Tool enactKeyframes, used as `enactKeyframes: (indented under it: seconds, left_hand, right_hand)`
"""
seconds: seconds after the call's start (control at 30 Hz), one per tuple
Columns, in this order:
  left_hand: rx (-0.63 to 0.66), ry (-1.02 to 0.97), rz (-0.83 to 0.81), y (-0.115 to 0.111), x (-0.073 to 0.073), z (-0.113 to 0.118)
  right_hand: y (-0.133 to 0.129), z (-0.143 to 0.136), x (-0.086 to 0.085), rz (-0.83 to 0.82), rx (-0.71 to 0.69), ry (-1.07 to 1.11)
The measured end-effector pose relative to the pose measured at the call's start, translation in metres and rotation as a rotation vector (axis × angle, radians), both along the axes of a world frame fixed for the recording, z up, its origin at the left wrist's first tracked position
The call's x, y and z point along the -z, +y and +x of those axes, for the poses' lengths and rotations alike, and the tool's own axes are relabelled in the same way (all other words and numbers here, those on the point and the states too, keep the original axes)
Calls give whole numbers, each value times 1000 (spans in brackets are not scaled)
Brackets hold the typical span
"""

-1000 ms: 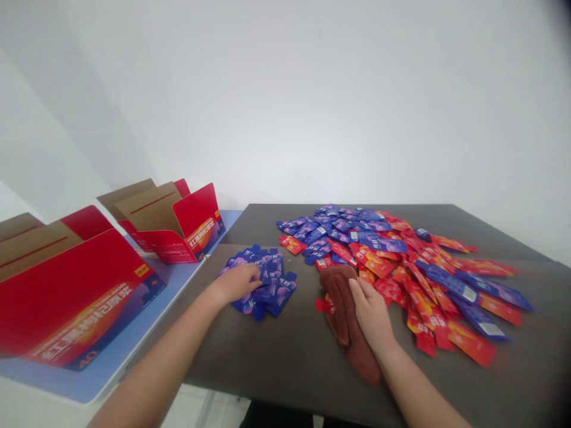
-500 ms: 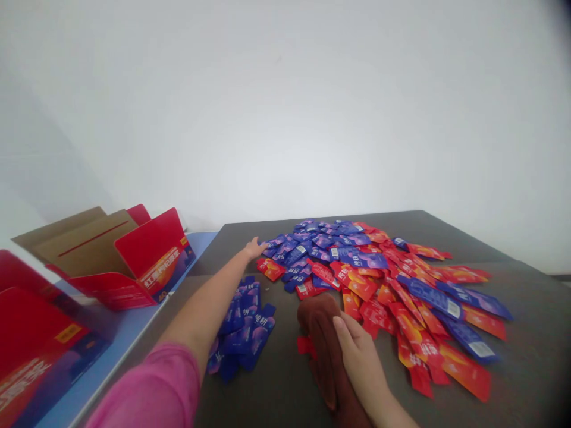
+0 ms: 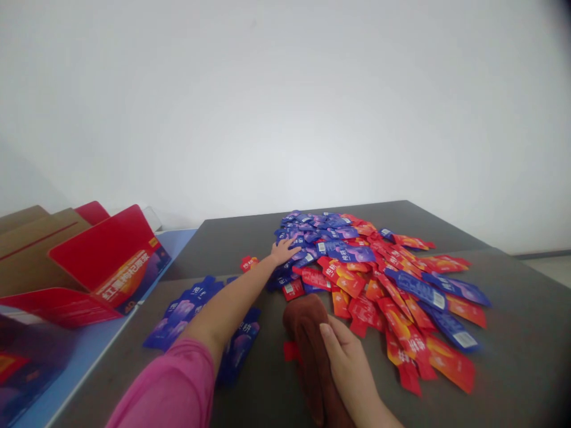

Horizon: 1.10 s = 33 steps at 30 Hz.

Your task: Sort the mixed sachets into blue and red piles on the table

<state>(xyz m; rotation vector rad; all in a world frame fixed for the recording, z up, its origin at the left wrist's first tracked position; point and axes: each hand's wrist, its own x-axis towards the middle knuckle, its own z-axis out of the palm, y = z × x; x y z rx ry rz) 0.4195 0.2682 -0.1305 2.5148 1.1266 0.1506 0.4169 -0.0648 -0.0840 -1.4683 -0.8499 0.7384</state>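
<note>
My left hand (image 3: 285, 252) reaches far out with its fingers spread, lying over the left edge of a heap of purple-blue sachets (image 3: 339, 233). My right hand (image 3: 350, 359) is closed around a folded brown cloth (image 3: 307, 336), which hangs toward me close to the table's near side. Part of a red sachet (image 3: 291, 351) sticks out from behind the cloth. Orange-red sachets (image 3: 401, 324) spread to the right of my right hand, with a few blue ones on top. More blue sachets (image 3: 187, 309) lie to the left of my left forearm and partly behind it.
A dark grey table (image 3: 276, 392) carries the sachets. At left, an opened red carton (image 3: 100, 255) with raised flaps stands on a lower light-blue surface (image 3: 176, 241). Another printed carton (image 3: 31, 368) is cut off at the lower left. A white wall rises behind.
My left hand has moved right, from beside the heap onto the purple-blue sachets. The view has turned slightly right. My right hand keeps its hold on the brown cloth.
</note>
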Motion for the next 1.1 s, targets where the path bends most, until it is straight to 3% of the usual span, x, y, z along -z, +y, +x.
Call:
enactKeyframes:
  seconds: [0.27, 0.5, 0.67, 0.8, 0.9, 1.0, 1.1]
  left_hand:
    - [120, -131, -51, -79, -11, -9]
    - [-169, -128, -111, -102, -29, -38]
    - [-163, -156, -270, -126, -37, -49]
    - [-159, -322, -408, -141, -59, -61]
    - [-169, -484, -499, -158, -78, -83]
    - [-178, -698, -699, -190, -85, -115]
    - [-188, -1056, -1118, -225, -79, -146]
  right_hand:
    - [4, 1, 0, 48, 52, -7]
    - [8, 6, 2, 81, 63, 7]
    - [9, 6, 1, 106, 40, 5]
    - [8, 8, 1, 138, 40, 14]
    - [6, 11, 0, 181, 72, 41]
    - [3, 13, -3, 205, 101, 52]
    - [2, 14, -5, 191, 83, 43]
